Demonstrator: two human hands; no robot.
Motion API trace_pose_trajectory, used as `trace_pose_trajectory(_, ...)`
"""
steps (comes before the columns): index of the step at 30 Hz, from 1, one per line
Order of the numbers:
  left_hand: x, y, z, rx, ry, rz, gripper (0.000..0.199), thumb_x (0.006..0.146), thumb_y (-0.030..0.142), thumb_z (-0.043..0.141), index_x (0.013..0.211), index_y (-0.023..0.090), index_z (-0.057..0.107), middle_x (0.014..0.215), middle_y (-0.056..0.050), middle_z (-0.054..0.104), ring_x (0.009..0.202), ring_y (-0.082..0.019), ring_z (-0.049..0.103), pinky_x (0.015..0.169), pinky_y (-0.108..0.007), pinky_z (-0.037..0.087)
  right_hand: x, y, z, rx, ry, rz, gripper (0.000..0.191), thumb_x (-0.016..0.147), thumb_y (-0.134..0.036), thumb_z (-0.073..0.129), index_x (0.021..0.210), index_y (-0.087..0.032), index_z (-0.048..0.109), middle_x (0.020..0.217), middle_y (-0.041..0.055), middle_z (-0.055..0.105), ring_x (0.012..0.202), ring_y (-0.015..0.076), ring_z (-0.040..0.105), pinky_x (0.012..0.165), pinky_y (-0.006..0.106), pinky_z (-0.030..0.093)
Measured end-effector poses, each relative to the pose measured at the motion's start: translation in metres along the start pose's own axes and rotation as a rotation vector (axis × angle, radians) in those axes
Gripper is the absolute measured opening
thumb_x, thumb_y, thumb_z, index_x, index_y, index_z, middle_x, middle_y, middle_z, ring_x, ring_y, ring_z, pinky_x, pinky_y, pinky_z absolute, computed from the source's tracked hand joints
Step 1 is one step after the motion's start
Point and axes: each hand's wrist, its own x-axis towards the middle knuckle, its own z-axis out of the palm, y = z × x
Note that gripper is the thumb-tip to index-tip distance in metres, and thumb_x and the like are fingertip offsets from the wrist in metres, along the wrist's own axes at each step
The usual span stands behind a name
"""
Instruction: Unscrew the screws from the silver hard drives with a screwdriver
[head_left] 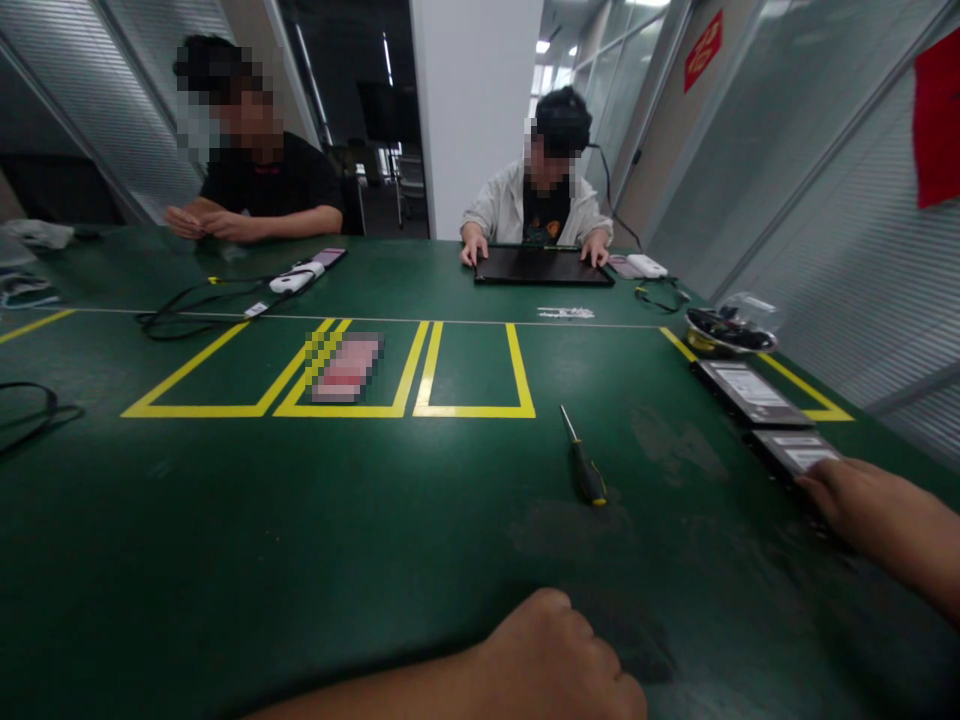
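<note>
My right hand (862,505) is at the table's right side, its fingers closed on the near edge of a hard drive (799,452). A second hard drive (750,393) lies just beyond it, label up, their ends close together. My left hand (566,655) rests as a fist at the near edge, knuckles up. Nothing sticks out of it, though its palm side is hidden. A screwdriver (586,470) with a black and yellow handle lies between my hands and the yellow tape, its tip pointing away from me.
Yellow tape (472,411) marks boxes on the green table (300,520); a blurred pink item (349,368) lies in one. A dish of dark parts (731,330) stands far right. Opposite, one person holds a black flat panel (544,265); another sits left near cables (169,318).
</note>
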Motion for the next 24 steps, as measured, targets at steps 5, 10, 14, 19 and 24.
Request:
trace_pose_trajectory(5,0.000,-0.001,0.002,-0.002,-0.023,0.004,0.033,0.093,0.036,0.058,0.067,0.017,0.054,0.063,0.000,0.066,0.053,-0.017,0.061,0.049,-0.027,0.031,0.006,0.011,0.005,0.025,-0.006,-0.001,0.027,0.085,-0.039,0.038,0.075,-0.022,0.056,0.084,0.0163,0.068,0.079,0.0307,0.068,0.074,0.044,0.055)
trace_pose_trajectory(10,0.000,-0.001,0.003,-0.010,-0.015,-0.001,0.033,0.093,0.037,0.058,0.067,0.017,0.053,0.061,0.000,0.064,0.053,-0.016,0.059,0.049,-0.028,0.029,0.008,0.017,-0.002,0.074,-0.025,-0.078,0.023,0.081,-0.038,0.044,0.083,-0.022,0.060,0.089,0.0133,0.069,0.083,0.0280,0.068,0.079,0.040,0.056)
trace_pose_trajectory(14,0.000,-0.001,0.002,0.000,0.003,0.007,0.034,0.093,0.036,0.059,0.066,0.017,0.050,0.061,0.000,0.065,0.052,-0.015,0.059,0.049,-0.026,0.027,0.002,0.010,0.002,0.038,0.002,-0.007,0.030,0.083,-0.044,0.039,0.077,-0.022,0.059,0.084,0.0148,0.068,0.079,0.0312,0.067,0.073,0.045,0.055)
trace_pose_trajectory(19,0.000,-0.001,0.001,0.007,0.025,0.001,0.034,0.091,0.036,0.061,0.065,0.018,0.049,0.061,0.001,0.064,0.052,-0.016,0.058,0.047,-0.028,0.027,0.001,0.005,0.008,0.017,0.024,0.033,0.034,0.086,-0.044,0.033,0.073,-0.023,0.055,0.084,0.0162,0.066,0.078,0.0322,0.066,0.072,0.047,0.053)
trace_pose_trajectory(24,-0.001,0.000,0.004,0.007,0.028,0.002,0.034,0.093,0.036,0.058,0.066,0.017,0.050,0.061,0.001,0.063,0.051,-0.016,0.058,0.048,-0.028,0.027,0.006,0.005,-0.002,0.067,-0.005,-0.034,0.025,0.080,-0.038,0.038,0.078,-0.021,0.056,0.087,0.0163,0.066,0.080,0.0285,0.067,0.078,0.042,0.055)
